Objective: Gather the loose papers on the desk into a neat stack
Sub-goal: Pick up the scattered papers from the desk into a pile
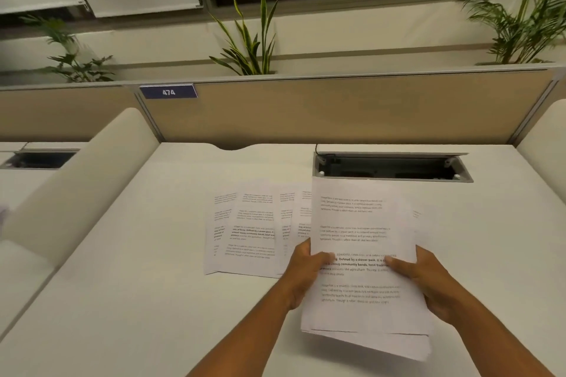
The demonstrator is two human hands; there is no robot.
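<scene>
A bundle of printed white sheets (361, 223) is lifted off the white desk (137, 285), tilted toward me. My left hand (301, 272) grips its left edge with the thumb on top. My right hand (428, 278) grips the right edge, thumb across the text. The bundle's lower edges are uneven, with sheets sticking out at the bottom right. Several loose printed pages (248, 232) lie fanned and overlapping flat on the desk, to the left of and partly behind the held bundle.
An open cable tray (392, 167) is recessed in the desk just beyond the papers. A beige partition (306, 110) with a blue "474" label (168, 92) stands at the back, with plants above it. Rounded cream dividers (76, 180) flank both sides.
</scene>
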